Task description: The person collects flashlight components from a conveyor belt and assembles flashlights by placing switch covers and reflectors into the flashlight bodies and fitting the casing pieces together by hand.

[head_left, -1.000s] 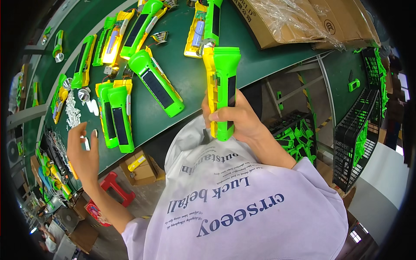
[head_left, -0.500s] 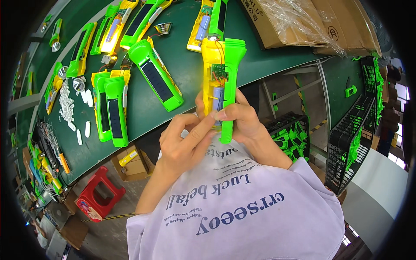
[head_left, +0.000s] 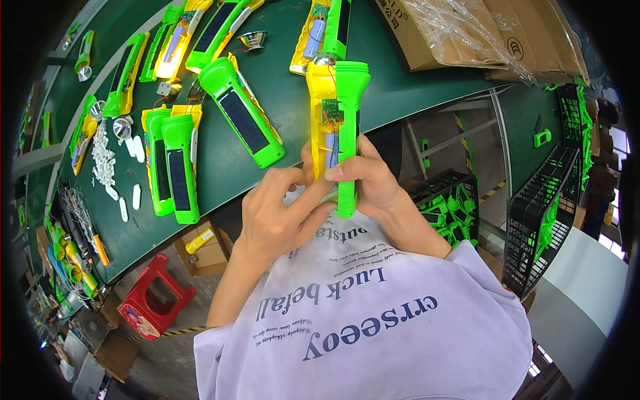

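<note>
Between my hands a flashlight is held upright, its casing split in two lengthwise. The yellow half [head_left: 317, 113] is on the left, with a green circuit board [head_left: 331, 111] and a purple battery cell [head_left: 331, 148] inside. The green half [head_left: 349, 127] stands on edge at its right, partly covering the inside. My left hand [head_left: 277, 208] grips the yellow half near its lower end, fingers closed around it. My right hand [head_left: 372, 180] is closed on the green half, its thumb pressing the near edge by the seam. Some fingertips are hidden behind the casing.
Several green and yellow flashlights [head_left: 243, 120] lie on the green table [head_left: 287, 93], some opened. White plastic pieces [head_left: 103, 157] are heaped at the left. A cardboard box [head_left: 453, 33] occupies the far right. Below are a red stool [head_left: 157, 297] and black crates [head_left: 540, 220] of green parts.
The green half has shifted left and turned more edge-on, closer to the yellow half, covering more of the battery cell. Both hands keep their grip.
</note>
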{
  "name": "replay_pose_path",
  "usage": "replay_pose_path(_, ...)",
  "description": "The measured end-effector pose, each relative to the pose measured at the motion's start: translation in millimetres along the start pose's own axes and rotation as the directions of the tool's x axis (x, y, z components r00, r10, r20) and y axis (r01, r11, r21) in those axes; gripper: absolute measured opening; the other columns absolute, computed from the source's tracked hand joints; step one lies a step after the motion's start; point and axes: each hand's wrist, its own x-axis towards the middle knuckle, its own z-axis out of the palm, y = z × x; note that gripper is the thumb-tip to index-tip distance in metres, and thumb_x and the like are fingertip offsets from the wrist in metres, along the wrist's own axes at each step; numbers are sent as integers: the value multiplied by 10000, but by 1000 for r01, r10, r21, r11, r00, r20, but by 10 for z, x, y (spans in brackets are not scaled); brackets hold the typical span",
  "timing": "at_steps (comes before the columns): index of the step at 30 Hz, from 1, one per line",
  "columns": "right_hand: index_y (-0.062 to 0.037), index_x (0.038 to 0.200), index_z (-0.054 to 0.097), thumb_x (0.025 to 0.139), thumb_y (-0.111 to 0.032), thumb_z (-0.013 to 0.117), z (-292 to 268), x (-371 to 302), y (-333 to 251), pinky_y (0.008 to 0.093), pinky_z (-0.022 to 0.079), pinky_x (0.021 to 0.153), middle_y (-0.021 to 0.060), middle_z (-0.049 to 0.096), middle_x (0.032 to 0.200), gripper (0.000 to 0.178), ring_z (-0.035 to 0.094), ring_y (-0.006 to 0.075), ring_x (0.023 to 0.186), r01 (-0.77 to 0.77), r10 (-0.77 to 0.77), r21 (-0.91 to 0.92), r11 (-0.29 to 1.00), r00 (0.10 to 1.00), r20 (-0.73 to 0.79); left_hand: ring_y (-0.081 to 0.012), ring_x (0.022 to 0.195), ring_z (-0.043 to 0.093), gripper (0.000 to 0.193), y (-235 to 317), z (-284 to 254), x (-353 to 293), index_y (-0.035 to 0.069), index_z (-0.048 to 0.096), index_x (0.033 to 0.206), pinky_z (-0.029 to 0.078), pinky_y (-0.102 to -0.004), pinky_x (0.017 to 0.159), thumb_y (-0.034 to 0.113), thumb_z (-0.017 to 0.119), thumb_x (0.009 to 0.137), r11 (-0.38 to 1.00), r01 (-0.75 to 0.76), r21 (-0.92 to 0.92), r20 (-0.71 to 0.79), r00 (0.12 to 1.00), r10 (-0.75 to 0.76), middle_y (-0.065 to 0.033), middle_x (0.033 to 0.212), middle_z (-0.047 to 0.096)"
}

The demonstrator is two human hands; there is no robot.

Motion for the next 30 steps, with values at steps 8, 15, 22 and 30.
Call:
replay_pose_path(8,-17,1035,535,686,-56,648,50,25,47,299,490,688,73,601,869,369,574,155,761,-45,44,-71,996,999,-11,-205,701,572,379,-31,-156,-12,89,707,989,464,-296,551,201,799,638,957,-122,262,43,993,114,-56,839,552)
replay_pose_path(15,-5,1089,512,683,-69,681,109,18,37,318,526,617,103,602,861,444,626,194,702,-62,58,-120,991,998,-36,-188,679,559,224,-199,-610,-288,21,701,988,459,-284,575,74,719,771,851,274,447,-397,914,-86,-98,844,637)
replay_pose_path(22,-15,1099,488,682,-49,704,110,8,55,324,520,561,105,594,816,471,625,205,665,-48,33,-195,980,996,-82,-240,829,587,278,-664,-1646,-526,15,637,1094,471,-348,677,92,693,833,466,726,505,-415,678,-607,-119,971,628)
replay_pose_path(30,-20,1075,493,697,-31,710,100,-8,56,322,498,509,87,587,791,436,623,197,648,-33,14,-193,981,995,-97,-329,821,593,347,-1097,-1939,-609,15,599,1028,466,-393,713,0,700,697,578,541,611,-15,737,-675,-157,892,613)
